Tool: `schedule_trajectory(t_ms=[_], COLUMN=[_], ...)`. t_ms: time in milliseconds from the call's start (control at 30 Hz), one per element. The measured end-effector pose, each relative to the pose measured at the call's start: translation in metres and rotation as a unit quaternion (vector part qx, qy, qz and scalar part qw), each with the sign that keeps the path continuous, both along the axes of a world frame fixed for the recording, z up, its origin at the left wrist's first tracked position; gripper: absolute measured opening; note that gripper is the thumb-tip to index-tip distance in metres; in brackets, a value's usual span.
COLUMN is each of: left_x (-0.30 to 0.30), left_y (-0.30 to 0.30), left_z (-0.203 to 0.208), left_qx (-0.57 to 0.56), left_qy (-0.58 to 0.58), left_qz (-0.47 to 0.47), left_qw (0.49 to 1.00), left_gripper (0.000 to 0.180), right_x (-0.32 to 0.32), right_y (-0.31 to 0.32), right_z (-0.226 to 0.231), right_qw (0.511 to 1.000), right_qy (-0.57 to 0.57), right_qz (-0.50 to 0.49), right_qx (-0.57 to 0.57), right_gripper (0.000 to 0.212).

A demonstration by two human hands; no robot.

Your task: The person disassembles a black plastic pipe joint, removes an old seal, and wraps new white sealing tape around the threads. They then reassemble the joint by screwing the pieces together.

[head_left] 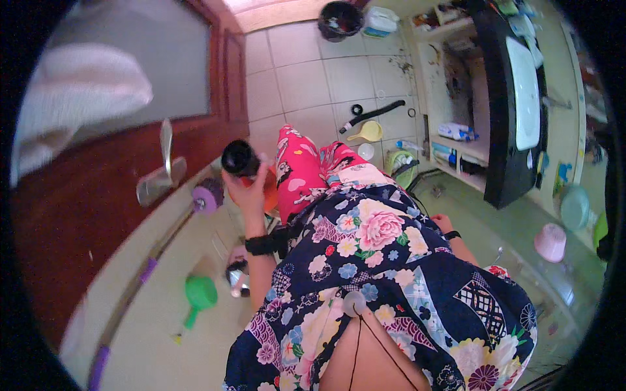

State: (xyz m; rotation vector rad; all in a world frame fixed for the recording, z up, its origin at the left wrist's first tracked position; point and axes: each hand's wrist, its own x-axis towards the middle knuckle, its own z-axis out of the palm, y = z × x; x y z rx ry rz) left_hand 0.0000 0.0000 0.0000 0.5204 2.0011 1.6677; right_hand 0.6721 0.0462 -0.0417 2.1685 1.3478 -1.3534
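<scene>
My left hand [246, 194] is wrapped round a black cylindrical part [239, 158] and holds it up beside the brown door [189, 146]. The part's round dark end faces up, and its exact kind does not show. Something orange lies just below my palm, mostly hidden by the hand. My right hand [443, 223] is low at my right side, near the glass panel [469, 225]. It is small in view and partly covered by the floral clothing, so its fingers cannot be made out.
On the tiled floor lie a black pipe [373, 117], a black ring [357, 109] and a yellow dipper [369, 132]. A black bin [340, 21] stands at the far wall. The cabinet [456, 98] with a white basin [523, 91] is at right. A green dipper [199, 293] hangs at left.
</scene>
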Motion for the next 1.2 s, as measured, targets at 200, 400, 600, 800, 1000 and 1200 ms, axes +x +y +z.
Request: schedule_trajectory(t_ms=[200,400,600,800,1000,1200], left_x=[-0.033,-0.056,-0.100,-0.138,-0.160,-0.173], left_y=[-0.044,-0.030,0.036,0.077,0.153,0.197], left_z=[0.008,0.045,0.067,0.070,0.042,0.029], left_qx=[-0.018,-0.016,-0.051,-0.052,0.008,0.003], left_qy=[0.004,-0.067,-0.061,-0.047,-0.027,0.038], left_qz=[-0.036,-0.144,-0.270,-0.333,-0.396,-0.450], left_qw=[0.999,0.987,0.960,0.940,0.918,0.892], left_gripper=[0.066,0.065,0.060,0.055,0.051,0.052], right_x=[-0.035,-0.115,-0.257,-0.389,-0.477,-0.497], right_y=[-0.162,-0.310,-0.503,-0.595,-0.485,-0.414], right_z=[0.003,0.007,-0.083,-0.180,-0.188,-0.091], right_qw=[0.987,0.939,0.980,0.961,0.831,0.727], right_qy=[-0.025,0.122,0.001,0.063,0.174,0.151], right_qz=[-0.155,-0.321,-0.196,-0.267,-0.524,-0.656], right_qx=[-0.032,0.020,0.028,0.027,0.069,0.140], right_gripper=[0.010,0.010,0.018,0.015,0.014,0.017])
